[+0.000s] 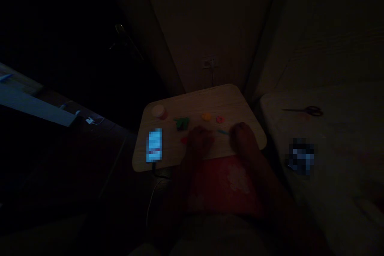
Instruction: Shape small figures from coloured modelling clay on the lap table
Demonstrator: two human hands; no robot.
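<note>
The picture is very dark and both hands are blurred. Over the near middle of a small wooden table point(192, 102), my left hand point(199, 140) lies across a flat red piece point(183, 140), covering most of it. Its fingers are too smeared to read. My right hand point(241, 133) is closed at the table's right side, and a thin blue stick point(222, 132) sticks out of it to the left. Beyond the hands lie a green lump point(182, 123), an orange lump point(206, 117) and a pink lump point(220, 119).
A lit phone point(154, 146) rests at the table's left, with a cable below it. Behind it stands a pale, round-lidded tub point(159, 111). Scissors point(309, 110) lie on a pale surface to the right. A wall socket point(209, 63) is beyond the table.
</note>
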